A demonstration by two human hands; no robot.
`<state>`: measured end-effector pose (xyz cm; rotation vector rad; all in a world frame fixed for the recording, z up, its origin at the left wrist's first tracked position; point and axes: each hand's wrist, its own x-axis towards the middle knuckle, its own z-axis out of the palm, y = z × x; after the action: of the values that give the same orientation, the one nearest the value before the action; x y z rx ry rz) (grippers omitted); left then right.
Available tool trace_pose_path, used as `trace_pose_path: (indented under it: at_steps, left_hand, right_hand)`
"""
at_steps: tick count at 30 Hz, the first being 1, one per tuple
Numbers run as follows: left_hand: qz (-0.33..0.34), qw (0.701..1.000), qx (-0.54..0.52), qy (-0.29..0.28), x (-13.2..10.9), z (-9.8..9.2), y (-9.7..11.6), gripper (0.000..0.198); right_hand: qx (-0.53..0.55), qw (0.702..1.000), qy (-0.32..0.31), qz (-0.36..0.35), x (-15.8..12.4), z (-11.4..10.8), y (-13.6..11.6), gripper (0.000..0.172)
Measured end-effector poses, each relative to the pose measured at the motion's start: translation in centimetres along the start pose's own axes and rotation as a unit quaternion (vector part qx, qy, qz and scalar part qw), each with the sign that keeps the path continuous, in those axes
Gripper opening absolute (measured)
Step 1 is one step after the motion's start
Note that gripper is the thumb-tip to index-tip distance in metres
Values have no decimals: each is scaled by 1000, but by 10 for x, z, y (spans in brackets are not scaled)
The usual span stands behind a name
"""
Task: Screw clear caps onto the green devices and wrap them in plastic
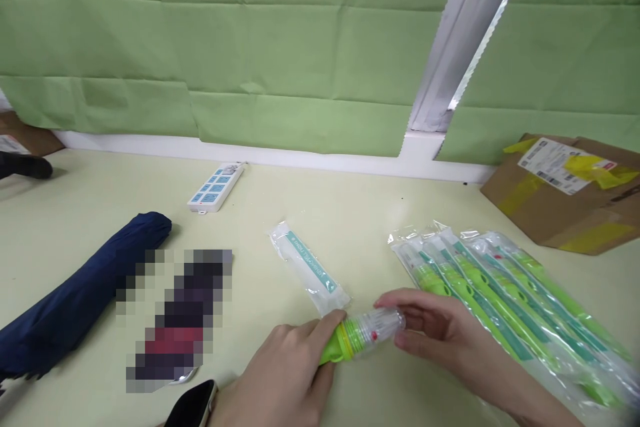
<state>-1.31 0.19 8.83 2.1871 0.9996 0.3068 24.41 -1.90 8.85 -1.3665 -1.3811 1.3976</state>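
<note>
Above table [350,213]: left hand [280,373] grips green pen [344,341]; right hand [445,333] pinches clear cap [381,327].

The green device [350,339] looks like glossy plastic, its tip cap [383,327] clear; the wrapped packs [500,293] wear shiny crinkled film; the bench [350,213] is smooth and matt; the umbrella [75,300] is dark cloth; the box [560,207] is matt cardboard.

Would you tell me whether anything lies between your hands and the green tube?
Nothing visible does: the left hand already grips the green tube, and the right hand pinches its clear cap.
</note>
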Motion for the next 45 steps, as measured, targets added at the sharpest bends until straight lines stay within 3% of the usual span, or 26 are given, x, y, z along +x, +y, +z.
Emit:
trace_pose_path:
  at_steps: [3,10,18,22,24,27,30,34,37,41,43,45]
  left_hand:
    - [-4,1000,9,-14,2,-1,-1,63]
    - [-8,999,25,-24,1,1,1,61]
    - [12,996,87,-3,-5,12,-8,74]
    - [-24,1000,0,-21,-3,1,1,54]
    - [-49,998,-43,-21,-2,-4,5,44]
    - [-61,996,-50,-34,-1,-7,6,43]
    - [-29,998,-33,-54,0,-3,4,48]
    - [7,998,33,-47,0,1,1,50]
    - [-5,998,20,-62,0,-2,2,43]
    - [-29,993,-82,-84,0,-12,3,24]
    - [-30,988,-114,-97,-1,-16,4,22]
    - [-23,987,-119,-104,-3,-18,5,23]
  right_hand:
    - [-17,1000,1,13,1,2,2,23]
    - [-129,992,-6,5,3,6,5,36]
    - [-216,975,52,-20,5,16,17,51]
    - [-177,983,49,-24,1,11,16,25]
    - [-140,988,53,-30,-2,9,13,35]
    - [-114,990,69,-39,-4,9,10,24]
    - [-156,984,77,-45,-3,13,9,19]
    - [-235,970,46,-42,2,17,11,38]
    - [-249,966,41,-54,4,15,17,46]
    - [-240,966,48,-89,-1,9,22,23]
    - [-226,968,36,-103,-4,7,21,26]
    - [-223,969,19,-105,-6,7,18,18]
